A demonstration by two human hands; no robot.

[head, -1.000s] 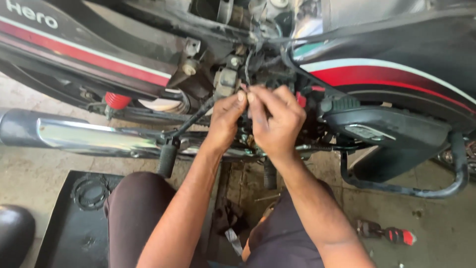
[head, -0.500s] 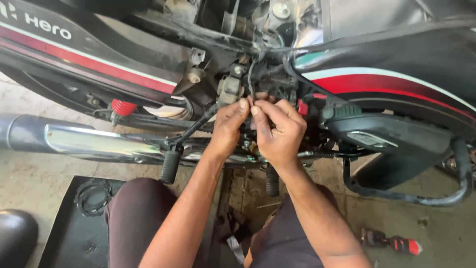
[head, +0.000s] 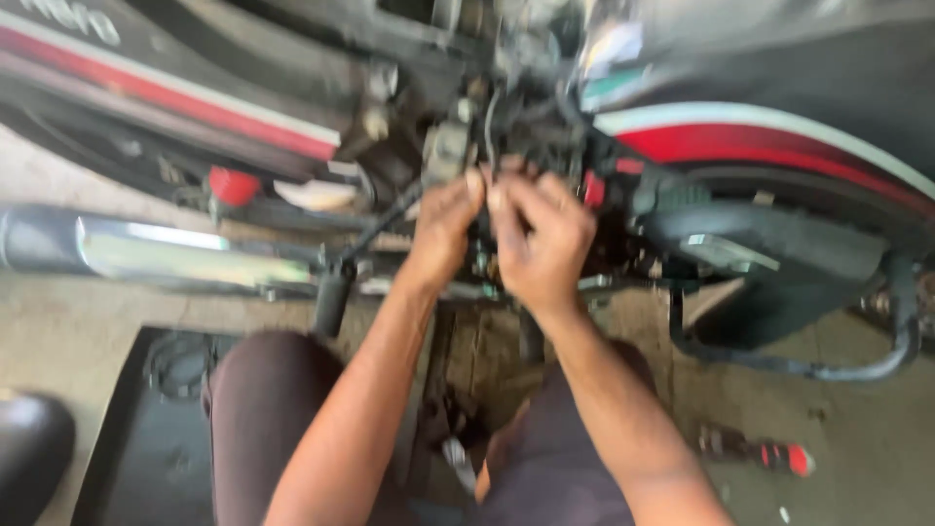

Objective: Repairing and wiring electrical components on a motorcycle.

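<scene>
While blurred — both hands pinch engine part.

Shiny bike, rough floor

The motorcycle body panel looks like glossy plastic in black, red and white. The exhaust pipe is bright, smooth metal that shines like a mirror. The engine parts look like dull, grimy grey metal. The foot peg looks like matt black rubber. The floor is rough, dusty concrete. The trousers are soft brown cloth.
</scene>
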